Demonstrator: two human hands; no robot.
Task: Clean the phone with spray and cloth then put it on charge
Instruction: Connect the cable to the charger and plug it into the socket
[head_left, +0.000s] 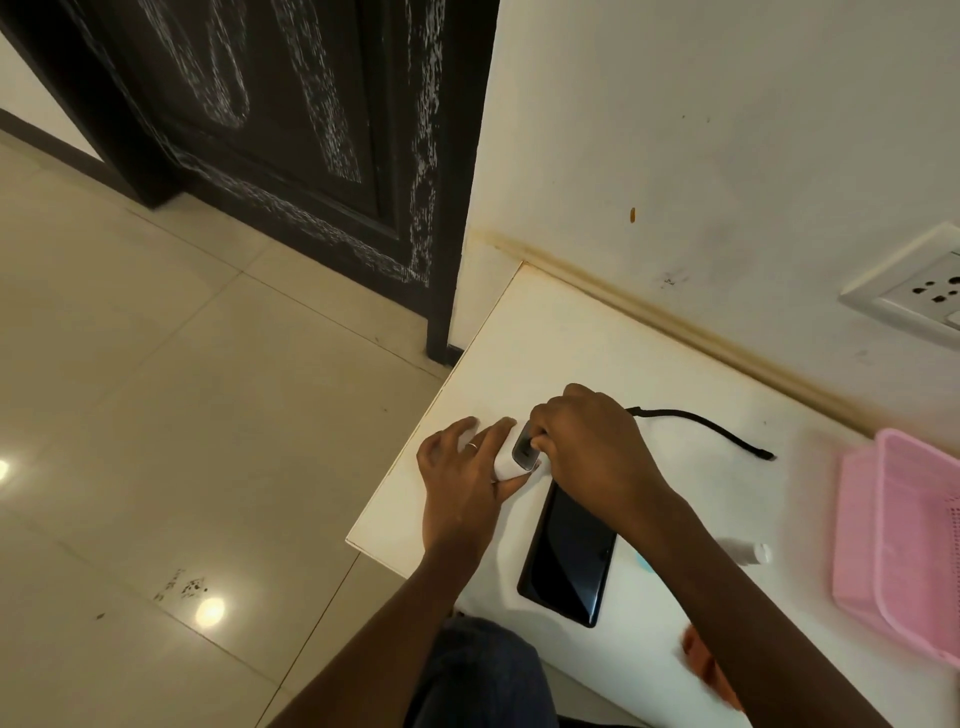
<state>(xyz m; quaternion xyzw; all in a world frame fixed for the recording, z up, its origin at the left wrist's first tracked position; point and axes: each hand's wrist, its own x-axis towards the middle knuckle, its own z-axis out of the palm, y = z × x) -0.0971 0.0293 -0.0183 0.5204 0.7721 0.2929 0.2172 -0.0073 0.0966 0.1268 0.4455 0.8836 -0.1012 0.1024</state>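
Phone (569, 558) lies flat, screen up, on the white table (597, 343), near its front edge; use it as the landmark. Cleaning looks finished, judging by the layout: a small white bottle (756, 554), probably the spray, lies on its side to the right of the phone, and an orange-red thing (698, 657), likely the cloth but blurred, sits to the phone's lower right at the table edge. Charging is the step in hand and is not done. Just beyond the phone's far end, the left hand (462, 478) has a loose grip on a white charger plug (506, 465), thumb and fingers spread around it, pressing it to the table. The right hand (587, 441) crosses over the phone's far end, its grip pinched together on a small grey piece (524, 449) at the charger's face, likely the cable's plug going in; cannot tell if it is seated. A black cable (701, 423) runs out from under the right hand, beyond and right of the phone, its free end lying loose on the table, not in the phone. A wall socket (919, 296) sits far up-right of the phone, nothing plugged in. A pink basket (898, 545) stands further right of the bottle. Left to do: charger into socket, cable into phone.
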